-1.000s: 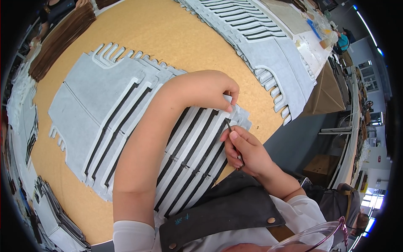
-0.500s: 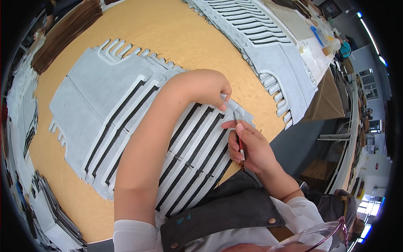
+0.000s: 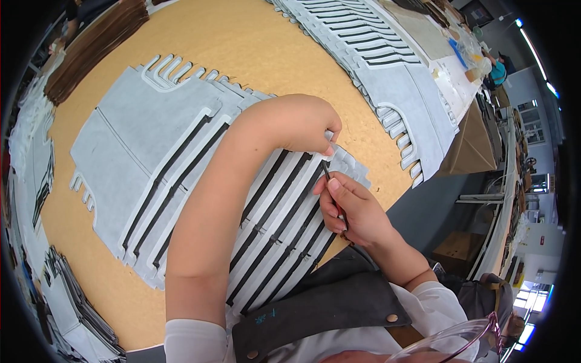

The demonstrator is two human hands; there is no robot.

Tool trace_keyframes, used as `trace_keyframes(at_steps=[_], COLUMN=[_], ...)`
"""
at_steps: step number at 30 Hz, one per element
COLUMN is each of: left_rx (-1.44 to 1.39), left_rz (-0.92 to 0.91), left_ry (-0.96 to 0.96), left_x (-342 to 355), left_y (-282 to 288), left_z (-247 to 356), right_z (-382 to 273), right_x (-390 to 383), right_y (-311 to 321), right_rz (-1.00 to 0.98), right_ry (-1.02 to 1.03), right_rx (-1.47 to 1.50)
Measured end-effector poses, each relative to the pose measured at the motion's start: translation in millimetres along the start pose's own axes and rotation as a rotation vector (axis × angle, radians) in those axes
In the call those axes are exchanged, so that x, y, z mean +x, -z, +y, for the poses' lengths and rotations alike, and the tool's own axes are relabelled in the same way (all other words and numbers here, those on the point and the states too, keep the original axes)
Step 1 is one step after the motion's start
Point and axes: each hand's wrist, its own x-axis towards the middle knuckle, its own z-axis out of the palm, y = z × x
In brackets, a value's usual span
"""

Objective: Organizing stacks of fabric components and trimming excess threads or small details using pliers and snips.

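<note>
Overlapping flat grey panels [image 3: 136, 112] with black slots and finger-like tabs lie on the tan tabletop in front of me. My left hand [image 3: 305, 124] reaches across them, bent at the wrist, its fingers pinching the end of a grey strip at their far right side. Just below those fingers, my right hand [image 3: 357, 209] is closed round a slim pointed tool [image 3: 340, 212] with a red handle and a thin dark tip. The tip meets the upper end of a black slot close to my left fingertips. Whether it has one blade or two, I cannot tell.
Another stack of slotted grey panels [image 3: 393, 78] lies at the far right of the tan table [image 3: 242, 36]. A brown stack [image 3: 97, 45] sits at the far left, with more grey pieces [image 3: 78, 308] at the near left. Other people appear at the far edges.
My right hand has moved slightly up and left, bringing the tool's tip against the slot end by my left fingers. My left hand has shifted slightly right.
</note>
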Motion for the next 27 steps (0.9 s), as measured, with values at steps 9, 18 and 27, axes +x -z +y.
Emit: trace_keyframes(at_steps=[9, 18, 27], left_rx=[-0.006, -0.014, -0.011], left_rz=[0.003, 0.001, 0.008], left_ry=[-0.002, 0.034, 0.038], left_x=[0.0, 0.1, 0.2], left_y=[1.2, 1.3, 1.5], left_z=[1.5, 2.6, 4.1], right_z=[4.8, 4.9, 5.1], right_x=[2.7, 2.9, 3.4], right_y=[1.3, 0.9, 1.4], right_rz=[0.006, 0.002, 0.004], right_ry=[0.032, 0.050, 0.047], right_rx=[0.002, -0.006, -0.003])
